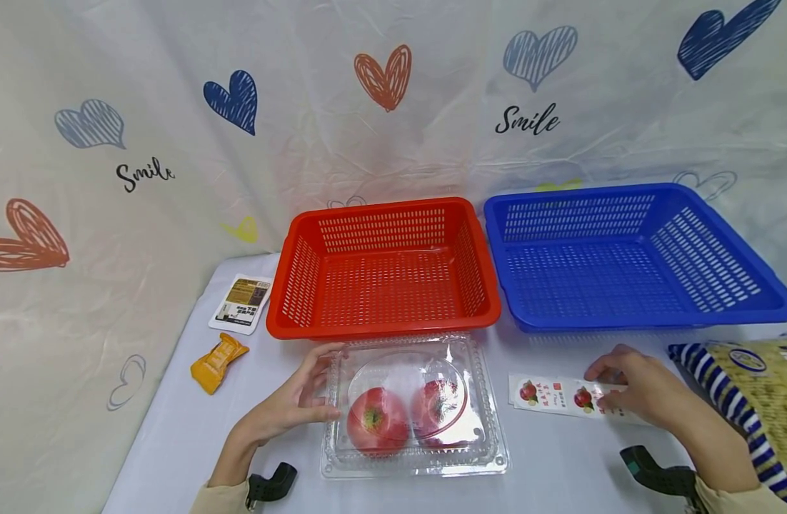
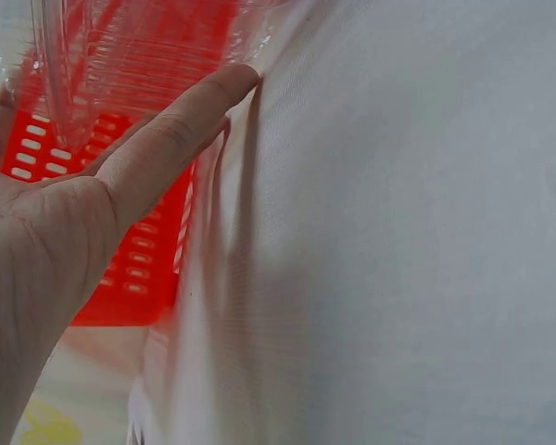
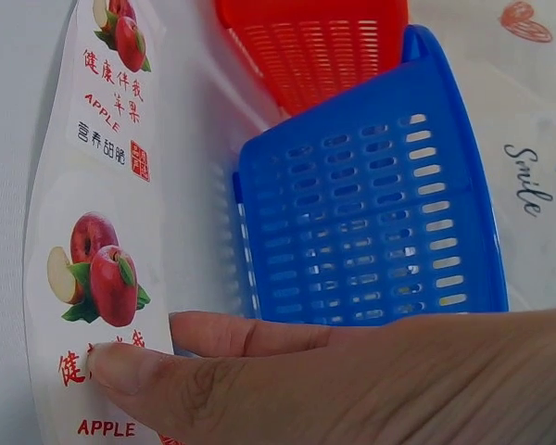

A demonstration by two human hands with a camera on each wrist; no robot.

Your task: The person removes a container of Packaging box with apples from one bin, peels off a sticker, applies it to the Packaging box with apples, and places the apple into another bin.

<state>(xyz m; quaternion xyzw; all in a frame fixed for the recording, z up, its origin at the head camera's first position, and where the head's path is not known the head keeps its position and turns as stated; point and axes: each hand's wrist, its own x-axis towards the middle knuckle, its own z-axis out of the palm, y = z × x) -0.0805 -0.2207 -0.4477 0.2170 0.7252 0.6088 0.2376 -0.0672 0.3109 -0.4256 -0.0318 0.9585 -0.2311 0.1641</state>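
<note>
A clear plastic clamshell box (image 1: 425,457) with a closed lid lies in front of me, two red apples (image 1: 377,421) inside. My left hand (image 1: 291,403) is at the box's left side, fingers extended along the edge and thumb touching it. In the left wrist view that hand (image 2: 102,185) shows straight fingers beside the clear plastic. To the right lies a strip of apple stickers (image 1: 548,395) printed with red apples and lettering. My right hand (image 1: 644,389) pinches its right part; in the right wrist view the thumb (image 3: 134,371) lies on the strip and a finger shows past its edge.
Behind the box stands a red basket (image 1: 383,332), with a blue basket (image 1: 625,318) to its right. A yellow patterned bag (image 1: 763,400) sits at the right edge. On the left lie an orange-wrapped snack (image 1: 218,362) and a white packet (image 1: 241,305). A heart-printed curtain (image 1: 432,143) hangs behind.
</note>
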